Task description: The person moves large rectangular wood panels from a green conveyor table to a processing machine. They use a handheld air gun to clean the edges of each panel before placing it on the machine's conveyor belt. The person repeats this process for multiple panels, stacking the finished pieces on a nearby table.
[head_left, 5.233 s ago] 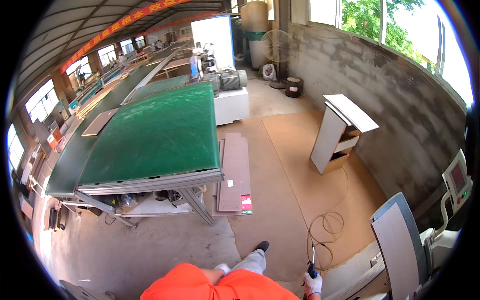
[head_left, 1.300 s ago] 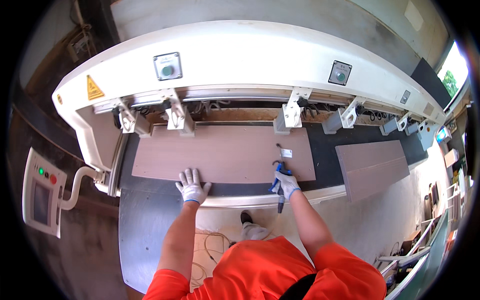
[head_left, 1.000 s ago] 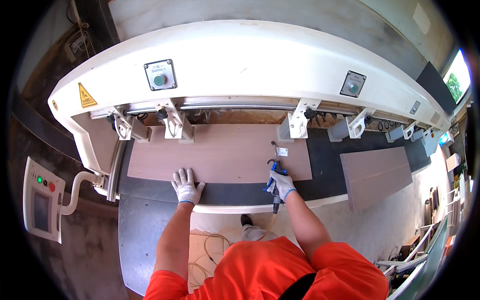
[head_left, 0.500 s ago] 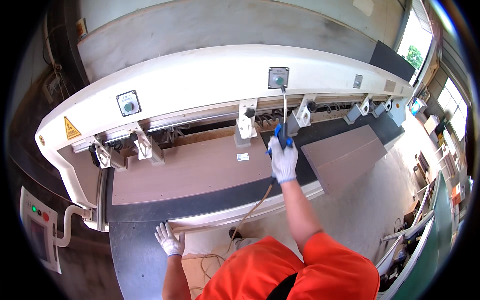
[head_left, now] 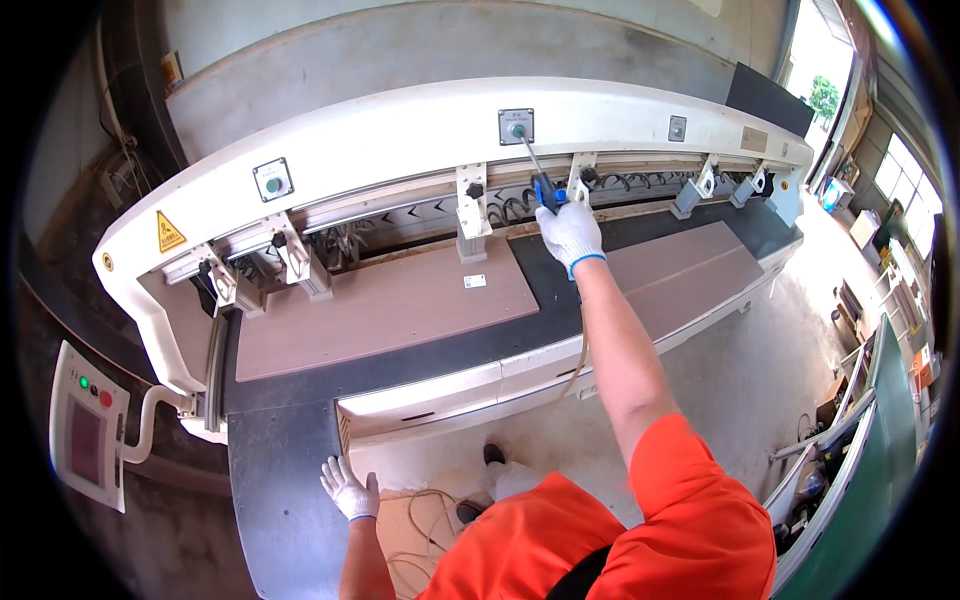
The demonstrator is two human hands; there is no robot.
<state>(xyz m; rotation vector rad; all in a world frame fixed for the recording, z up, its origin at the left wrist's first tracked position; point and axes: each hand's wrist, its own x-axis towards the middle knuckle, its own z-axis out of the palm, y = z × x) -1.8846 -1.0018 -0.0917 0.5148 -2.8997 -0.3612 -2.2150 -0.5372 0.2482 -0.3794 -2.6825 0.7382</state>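
My right hand (head_left: 573,232), in a white knit glove, is wrapped round a blue-and-black air blow gun (head_left: 547,192). Its thin metal nozzle reaches up to a green button (head_left: 517,130) on the machine's white beam; the tip appears to touch it. A yellowish hose (head_left: 581,360) hangs below that wrist. My left hand (head_left: 352,492), gloved too, has its fingers spread at the edge of the black side table (head_left: 285,500) and holds nothing. A brown panel (head_left: 400,310) with a small white label lies on the bench, under the clamps. Part of a second brown panel (head_left: 690,280) is behind my right forearm.
White clamps (head_left: 473,215) hang in a row beneath the white beam (head_left: 390,135). Another green button (head_left: 273,184) sits farther left. A control panel (head_left: 88,430) on a curved arm stands at the left. Hose loops (head_left: 425,530) lie on the floor by my feet.
My view has shifted. My right arm has stretched farther forward, with the blow gun's nozzle still at the button. My left hand has come back along the side table's edge, fingers still spread.
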